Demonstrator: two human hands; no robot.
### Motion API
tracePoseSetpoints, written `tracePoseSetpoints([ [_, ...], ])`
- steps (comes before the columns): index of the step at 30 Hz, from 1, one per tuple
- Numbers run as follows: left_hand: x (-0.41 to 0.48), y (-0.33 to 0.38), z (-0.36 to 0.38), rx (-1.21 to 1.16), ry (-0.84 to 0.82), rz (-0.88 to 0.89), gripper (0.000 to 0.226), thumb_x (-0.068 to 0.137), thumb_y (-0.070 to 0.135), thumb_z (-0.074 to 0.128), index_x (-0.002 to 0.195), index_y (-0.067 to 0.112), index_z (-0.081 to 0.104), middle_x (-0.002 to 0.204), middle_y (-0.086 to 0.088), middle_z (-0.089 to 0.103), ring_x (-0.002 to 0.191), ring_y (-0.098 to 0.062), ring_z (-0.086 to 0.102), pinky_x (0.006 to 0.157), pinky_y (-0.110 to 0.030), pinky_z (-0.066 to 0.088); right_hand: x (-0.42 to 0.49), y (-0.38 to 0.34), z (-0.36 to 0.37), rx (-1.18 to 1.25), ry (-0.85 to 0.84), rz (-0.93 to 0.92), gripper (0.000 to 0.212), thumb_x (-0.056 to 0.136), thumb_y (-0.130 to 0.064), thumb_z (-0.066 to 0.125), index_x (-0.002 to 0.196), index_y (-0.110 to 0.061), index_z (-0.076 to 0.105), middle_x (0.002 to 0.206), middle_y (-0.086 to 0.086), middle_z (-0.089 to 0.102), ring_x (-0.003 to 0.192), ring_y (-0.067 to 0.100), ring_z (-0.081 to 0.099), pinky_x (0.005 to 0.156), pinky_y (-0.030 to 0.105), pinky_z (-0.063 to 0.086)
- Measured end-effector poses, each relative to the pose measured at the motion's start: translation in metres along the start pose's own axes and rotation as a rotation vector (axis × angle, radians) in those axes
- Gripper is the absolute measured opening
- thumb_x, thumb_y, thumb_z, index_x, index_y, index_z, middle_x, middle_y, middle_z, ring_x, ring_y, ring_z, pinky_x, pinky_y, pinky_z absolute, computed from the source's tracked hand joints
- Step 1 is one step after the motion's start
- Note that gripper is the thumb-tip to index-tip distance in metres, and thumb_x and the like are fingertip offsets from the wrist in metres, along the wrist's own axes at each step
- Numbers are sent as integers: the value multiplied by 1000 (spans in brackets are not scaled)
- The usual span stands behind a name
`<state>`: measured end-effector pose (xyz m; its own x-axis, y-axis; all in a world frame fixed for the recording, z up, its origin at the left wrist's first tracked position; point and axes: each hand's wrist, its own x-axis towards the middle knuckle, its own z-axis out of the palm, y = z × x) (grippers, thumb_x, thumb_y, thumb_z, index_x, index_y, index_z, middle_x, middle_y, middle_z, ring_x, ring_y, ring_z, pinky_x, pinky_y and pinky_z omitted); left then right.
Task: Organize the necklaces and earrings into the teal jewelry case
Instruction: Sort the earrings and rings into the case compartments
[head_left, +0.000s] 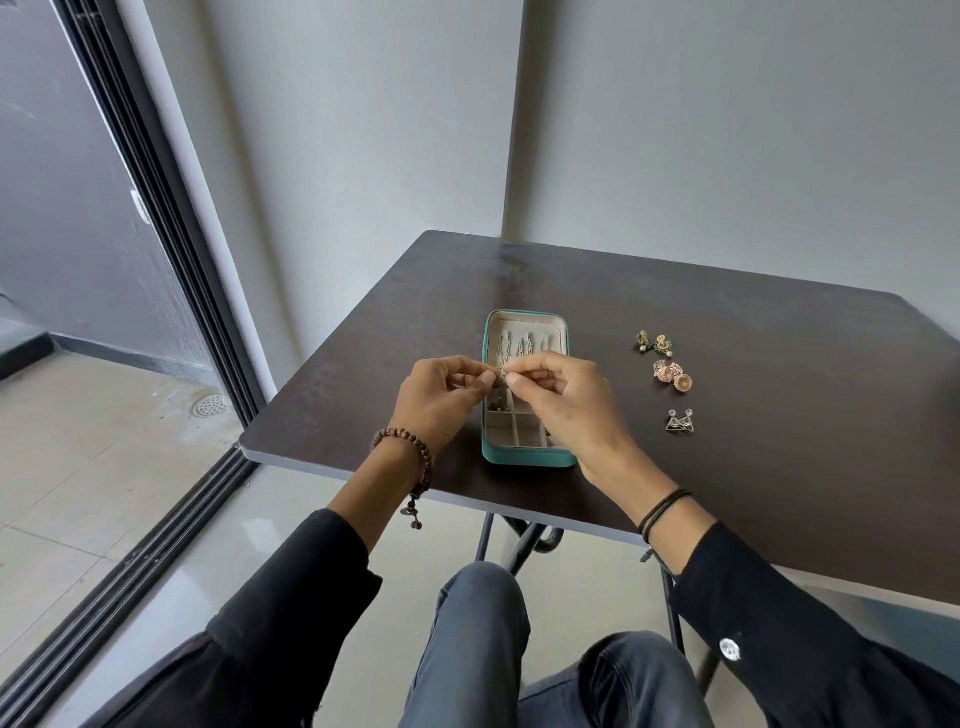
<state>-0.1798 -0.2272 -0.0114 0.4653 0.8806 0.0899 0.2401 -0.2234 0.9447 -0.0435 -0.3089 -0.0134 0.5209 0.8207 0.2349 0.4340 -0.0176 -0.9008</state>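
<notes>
both hands pinch a small piece over the open case

the small piece (500, 378) is too tiny and too covered by fingertips to tell whether it is an earring or a clasp; only a glint of metal shows. the left hand (439, 387) and right hand (561, 400) meet on it, each with thumb and forefinger closed on it. the hands hide the middle of the teal case (524, 457), and the right wrist covers its near right corner. the case lies open on the dark table (727, 467), close to the near edge, with its long axis running away from the person. it has compartments in the near half and thin chains (514, 345) lying lengthwise in the far half. what sits in the compartments is hard to make out. to the right, well apart from the case, three pairs of earrings lie in a row: a green-gold pair (653, 343) farthest, a pink pair (674, 375) between, a triangular pair (680, 422) nearest.
</notes>
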Motion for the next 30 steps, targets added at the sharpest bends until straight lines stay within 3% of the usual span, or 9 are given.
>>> tracePoseSetpoints([
  [4, -2, -2, 0, 152, 46, 35, 13, 95, 23, 66, 100, 18, 76, 87, 4, 70, 80, -8, 60, 77, -24, 52, -1, 0, 0, -111, 2, -44, 11, 91, -22, 72, 99, -25, 79, 96, -12, 77, 87, -1, 70, 86, 21, 58],
  [10, -5, -2, 0, 242, 78, 70, 16, 96, 16, 63, 107, 18, 75, 95, 3, 68, 81, -4, 57, 71, -17, 48, -1, 0, 1, -225, 20, -87, 14, 93, -21, 70, 104, -23, 79, 104, -9, 76, 90, 0, 69, 74, 2, 49],
  [14, -7, 0, 1, 232, 106, 73, 13, 93, 17, 68, 104, 18, 75, 97, 2, 71, 86, -9, 62, 81, -28, 57, -3, -1, 0, -233, 52, -114, 14, 93, -20, 69, 104, -22, 78, 104, -7, 77, 91, 2, 70, 78, 8, 52],
  [21, -10, 24, 7, 284, 99, 130, 16, 91, 13, 68, 103, 21, 75, 96, 6, 72, 92, -12, 66, 88, -32, 56, -1, -7, -13, -160, 60, -114, 13, 92, -17, 71, 102, -21, 79, 96, -8, 77, 89, 3, 71, 89, 28, 59],
  [26, -11, 44, 24, 304, 67, 167, 16, 90, 15, 67, 102, 23, 75, 99, 7, 74, 95, -14, 68, 91, -39, 56, -3, -6, -36, -138, 93, -121, 13, 92, -17, 72, 102, -21, 78, 94, -12, 76, 88, 0, 70, 88, 29, 59],
  [28, -10, 52, 33, 319, 44, 201, 18, 91, 15, 67, 106, 21, 75, 103, 5, 74, 96, -13, 67, 93, -37, 55, -5, -3, -49, -152, 111, -117, 12, 92, -17, 72, 101, -21, 77, 94, -13, 75, 88, -1, 70, 88, 28, 59],
  [30, -11, 59, 46, 304, 14, 231, 19, 91, 12, 66, 107, 18, 75, 105, 3, 74, 93, -10, 66, 89, -24, 53, -7, 2, -64, -148, 140, -94, 10, 92, -16, 71, 98, -23, 76, 91, -13, 75, 87, 0, 70, 87, 30, 59],
])
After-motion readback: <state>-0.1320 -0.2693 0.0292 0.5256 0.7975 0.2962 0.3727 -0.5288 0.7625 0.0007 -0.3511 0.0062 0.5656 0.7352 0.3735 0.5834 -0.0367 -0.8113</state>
